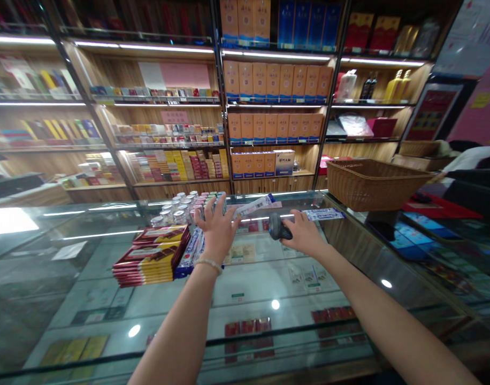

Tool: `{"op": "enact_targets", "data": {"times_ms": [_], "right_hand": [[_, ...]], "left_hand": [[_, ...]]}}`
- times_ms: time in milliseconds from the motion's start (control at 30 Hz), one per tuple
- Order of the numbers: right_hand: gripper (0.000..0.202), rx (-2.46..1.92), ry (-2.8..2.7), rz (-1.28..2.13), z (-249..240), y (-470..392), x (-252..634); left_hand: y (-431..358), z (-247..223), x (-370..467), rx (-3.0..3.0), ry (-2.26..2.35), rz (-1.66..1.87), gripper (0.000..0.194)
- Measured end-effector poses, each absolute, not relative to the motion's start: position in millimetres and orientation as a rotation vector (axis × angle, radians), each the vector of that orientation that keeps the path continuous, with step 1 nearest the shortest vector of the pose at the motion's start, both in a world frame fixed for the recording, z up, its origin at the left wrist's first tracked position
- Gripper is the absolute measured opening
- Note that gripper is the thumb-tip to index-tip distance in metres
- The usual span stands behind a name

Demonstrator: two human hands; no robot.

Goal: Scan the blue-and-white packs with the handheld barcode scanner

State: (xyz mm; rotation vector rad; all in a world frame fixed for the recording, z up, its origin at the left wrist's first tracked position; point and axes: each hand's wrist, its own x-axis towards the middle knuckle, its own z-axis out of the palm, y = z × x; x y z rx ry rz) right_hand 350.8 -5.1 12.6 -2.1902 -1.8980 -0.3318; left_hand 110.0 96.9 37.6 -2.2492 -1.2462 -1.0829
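Observation:
My left hand [217, 227], a beaded bracelet at its wrist, has its thumb at the near end of a long blue-and-white wrapped bar [255, 206]. The bar tilts up to the right with its barcode showing; the exact grip is partly hidden. My right hand [303, 232] is closed around a dark handheld barcode scanner [275, 226], whose head points left. Another blue-and-white wrapped bar [324, 214] lies just beyond the right hand. Below the left hand rests a pile of similar bars [191, 252], beside stacked red-and-yellow chocolate bars [151, 256].
Small clear-lidded jars [176, 207] stand in rows behind the chocolate. The glass counter [261, 289] has packs displayed inside. A wicker basket [375, 184] sits at the right, near a red mat [433, 206]. Shelves of boxed goods [277, 128] line the wall.

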Motion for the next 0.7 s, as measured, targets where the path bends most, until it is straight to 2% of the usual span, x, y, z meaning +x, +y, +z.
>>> {"op": "enact_targets", "data": {"times_ms": [233,333,400,533,700], "right_hand": [[0.08,-2.283,-1.916,-0.122,4.7,-3.1,355.9],[0.086,-2.256,-1.891,-0.105,5.6,-1.7,357.9],[0.081,-2.205,-1.807,-0.179,9.1,-0.5,360.4],[0.056,-1.981,-1.606,-0.455,20.8,-0.4,366.1],[0.039,-1.718,-1.723,-0.782,27.5,-7.1,361.0]], "left_hand": [[94.0,38.9,112.0,-2.278,-1.262,-1.059,0.023],[93.5,39.2,112.9,-2.299,-1.246,-1.055,0.022],[93.4,38.9,113.5,-2.306,-1.226,-1.057,0.022],[91.3,39.3,115.2,-2.339,-1.17,-1.066,0.022],[85.8,42.2,119.6,-2.415,-1.047,-1.038,0.021]]}}
